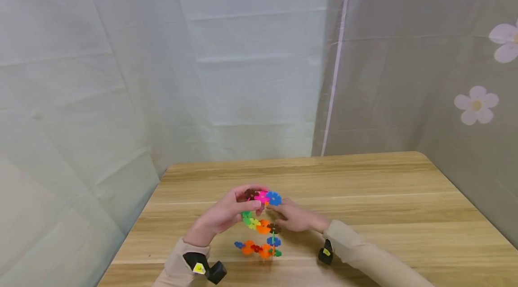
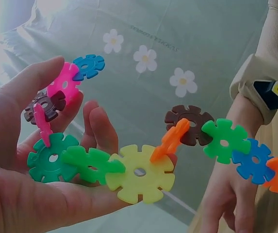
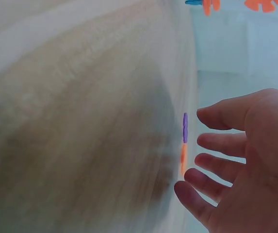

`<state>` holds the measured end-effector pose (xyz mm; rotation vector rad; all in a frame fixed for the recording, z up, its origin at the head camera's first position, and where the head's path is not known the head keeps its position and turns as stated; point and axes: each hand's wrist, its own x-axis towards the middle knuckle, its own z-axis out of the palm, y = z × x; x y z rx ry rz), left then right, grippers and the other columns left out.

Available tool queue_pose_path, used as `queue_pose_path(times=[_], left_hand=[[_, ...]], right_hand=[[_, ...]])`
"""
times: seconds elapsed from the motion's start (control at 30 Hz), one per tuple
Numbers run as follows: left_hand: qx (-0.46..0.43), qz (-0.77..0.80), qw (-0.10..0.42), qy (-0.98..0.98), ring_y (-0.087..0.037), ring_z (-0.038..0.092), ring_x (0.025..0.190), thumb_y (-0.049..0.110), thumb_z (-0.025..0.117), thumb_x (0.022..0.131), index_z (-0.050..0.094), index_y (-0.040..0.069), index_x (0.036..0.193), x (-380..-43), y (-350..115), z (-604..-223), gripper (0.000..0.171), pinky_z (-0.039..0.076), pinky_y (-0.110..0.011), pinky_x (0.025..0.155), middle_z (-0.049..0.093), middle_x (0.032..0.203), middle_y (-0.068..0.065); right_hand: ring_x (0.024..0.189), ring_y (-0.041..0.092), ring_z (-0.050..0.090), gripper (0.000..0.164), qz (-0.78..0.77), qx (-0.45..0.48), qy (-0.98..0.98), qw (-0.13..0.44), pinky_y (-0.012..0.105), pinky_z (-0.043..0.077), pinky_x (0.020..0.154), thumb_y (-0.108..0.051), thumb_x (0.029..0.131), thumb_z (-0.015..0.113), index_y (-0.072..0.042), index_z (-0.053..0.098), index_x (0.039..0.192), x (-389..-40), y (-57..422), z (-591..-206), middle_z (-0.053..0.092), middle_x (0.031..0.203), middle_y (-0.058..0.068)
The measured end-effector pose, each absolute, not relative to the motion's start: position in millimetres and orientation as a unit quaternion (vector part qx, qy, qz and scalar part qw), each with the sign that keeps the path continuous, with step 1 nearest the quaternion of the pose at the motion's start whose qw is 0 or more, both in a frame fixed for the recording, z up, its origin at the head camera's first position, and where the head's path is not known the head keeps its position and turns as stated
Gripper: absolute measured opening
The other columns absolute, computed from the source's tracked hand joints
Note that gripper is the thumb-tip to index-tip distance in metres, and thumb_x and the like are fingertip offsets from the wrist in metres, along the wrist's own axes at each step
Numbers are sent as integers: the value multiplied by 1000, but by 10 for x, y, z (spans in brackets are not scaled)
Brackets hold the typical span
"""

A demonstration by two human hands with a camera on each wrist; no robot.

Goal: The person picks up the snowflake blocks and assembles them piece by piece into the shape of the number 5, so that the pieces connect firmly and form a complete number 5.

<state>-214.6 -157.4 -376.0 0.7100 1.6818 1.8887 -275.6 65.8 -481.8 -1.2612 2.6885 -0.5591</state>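
Observation:
My left hand (image 1: 222, 213) pinches a chain of interlocking plastic flower discs near its top end, thumb and finger on the pink disc (image 2: 63, 83). A blue disc (image 2: 89, 67) forms that end. Farther along, the yellow disc (image 2: 140, 173) lies by the palm's edge, and brown, green, blue and orange discs hang beyond it. My right hand (image 1: 297, 216) is low over the table behind the chain, its fingers (image 3: 221, 143) spread and relaxed. Just past the fingertips, a purple disc piece (image 3: 185, 128) and an orange one (image 3: 183, 158) show edge-on at the tabletop.
The wooden table (image 1: 384, 197) spreads around both hands, its far edge against a pale curtain (image 1: 259, 75). At the right hangs a grey curtain with white flower prints (image 1: 476, 105). The chain's lower end, with a red disc (image 1: 256, 248), dangles close over the table's near part.

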Motion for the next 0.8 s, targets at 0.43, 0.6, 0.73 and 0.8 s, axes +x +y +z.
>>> queue_pose_path(times=[0.43, 0.6, 0.73, 0.8], left_hand=[[264, 698, 250, 617, -12, 57, 86, 17, 56, 98, 58, 18, 123, -2145, -1544, -3774, 26, 49, -24, 77, 59, 97, 2], [238, 703, 240, 626, -13, 56, 86, 20, 53, 100, 49, 18, 131, -2149, -1541, -3783, 31, 50, -25, 78, 58, 95, 1], [221, 705, 233, 632, -13, 57, 84, 22, 52, 101, 46, 19, 133, -2145, -1532, -3794, 33, 50, -24, 74, 60, 94, 1], [216, 706, 233, 633, -13, 57, 84, 23, 51, 101, 46, 20, 133, -2139, -1526, -3797, 33, 50, -24, 72, 60, 93, 1]], right_hand=[[130, 26, 44, 65, -154, -394, 903, 79, 46, 33, 114, -21, 94, 61, -11, 32, 151, -2777, 606, -4796, 47, 147, 9], [106, 21, 54, 48, -143, -395, 906, 57, 37, 48, 97, -15, 93, 61, -4, 50, 138, -2750, 644, -4748, 61, 114, 7], [84, 11, 57, 24, -163, -430, 888, 18, 25, 52, 81, -8, 92, 61, -2, 65, 115, -2756, 700, -4756, 64, 95, 5], [74, 6, 55, 13, -168, -438, 883, 4, 19, 50, 72, -5, 90, 63, -6, 69, 102, -2759, 725, -4762, 66, 85, 2]])
